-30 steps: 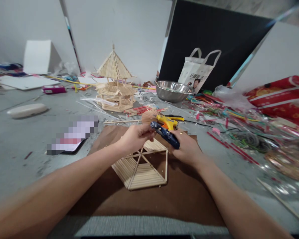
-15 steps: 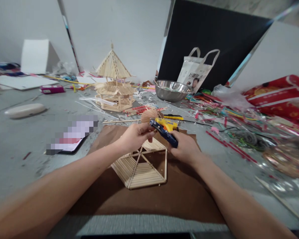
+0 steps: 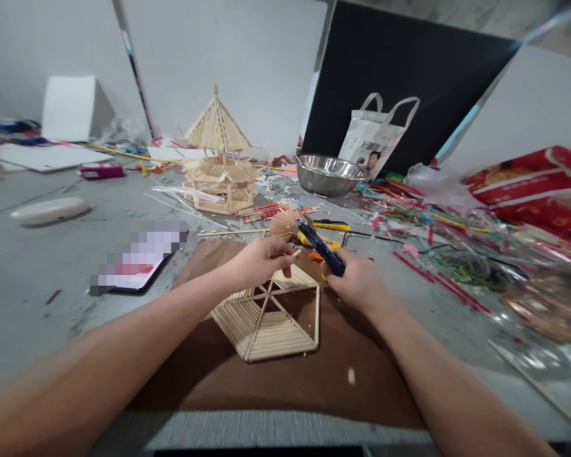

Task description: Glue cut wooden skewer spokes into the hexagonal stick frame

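Between the fingertips of my left hand [image 3: 266, 259] is a short wooden stick [image 3: 295, 254], held just above the far edge of a flat hexagonal stick frame [image 3: 278, 327]. Slats fill several of the frame's sections; the right one is open. My right hand [image 3: 354, 276] is closed on the handles of dark blue cutters [image 3: 321, 247], whose jaws point up and left, apart from the stick. Behind them lies a yellow glue gun [image 3: 330, 243], partly hidden. A small pale stick piece [image 3: 351, 376] shows over the brown sheet [image 3: 342, 400] at the lower right.
Behind stands a stick pavilion model [image 3: 219, 152], with a metal bowl [image 3: 330, 174] to its right. A phone [image 3: 140, 260] and a white case [image 3: 51, 211] are on the left. Red sticks [image 3: 442, 282] and tangled craft scraps [image 3: 476, 254] spread on the right.
The cutters have moved slightly right, away from my left fingers, with their jaws turned further up. The stick in my left hand now shows, and a small piece has appeared at the lower right.
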A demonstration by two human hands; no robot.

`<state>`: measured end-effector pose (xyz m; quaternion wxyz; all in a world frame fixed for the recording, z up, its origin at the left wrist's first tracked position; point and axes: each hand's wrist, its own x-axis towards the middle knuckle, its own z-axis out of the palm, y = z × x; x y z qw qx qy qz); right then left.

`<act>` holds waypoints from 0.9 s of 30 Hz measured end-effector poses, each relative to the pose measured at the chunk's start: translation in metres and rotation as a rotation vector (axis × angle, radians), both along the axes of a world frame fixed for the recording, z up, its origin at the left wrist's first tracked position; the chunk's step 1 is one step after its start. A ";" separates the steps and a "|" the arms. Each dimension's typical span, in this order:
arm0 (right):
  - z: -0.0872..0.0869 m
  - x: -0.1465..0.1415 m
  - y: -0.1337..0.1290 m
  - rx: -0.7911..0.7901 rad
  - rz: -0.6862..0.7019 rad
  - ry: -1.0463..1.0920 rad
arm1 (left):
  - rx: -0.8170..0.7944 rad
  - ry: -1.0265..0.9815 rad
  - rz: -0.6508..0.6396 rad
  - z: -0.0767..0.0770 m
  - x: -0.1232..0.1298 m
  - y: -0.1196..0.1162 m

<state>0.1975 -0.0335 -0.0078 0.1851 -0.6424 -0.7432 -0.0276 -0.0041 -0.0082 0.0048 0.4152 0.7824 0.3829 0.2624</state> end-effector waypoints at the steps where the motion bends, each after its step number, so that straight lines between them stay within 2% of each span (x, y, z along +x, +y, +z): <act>1: -0.001 0.002 0.001 0.022 0.018 0.033 | -0.069 0.006 -0.033 -0.001 -0.001 0.001; 5: -0.004 0.012 0.006 0.139 0.032 0.276 | -0.240 0.093 -0.150 -0.006 -0.007 0.009; 9: -0.003 0.018 0.009 0.319 -0.037 0.620 | -0.137 0.252 -0.173 -0.005 -0.011 0.011; 12: -0.002 0.023 0.013 0.470 -0.027 0.792 | -0.079 0.398 -0.185 -0.001 -0.011 0.007; 15: -0.002 0.031 0.017 0.527 -0.032 0.826 | -0.059 0.496 -0.207 0.001 -0.010 0.002; 19: -0.004 0.036 0.021 0.507 -0.081 0.752 | -0.016 0.564 -0.249 0.000 -0.009 0.000; 27: 0.001 0.027 0.017 0.492 -0.099 0.744 | 0.036 0.625 -0.312 -0.003 -0.009 0.002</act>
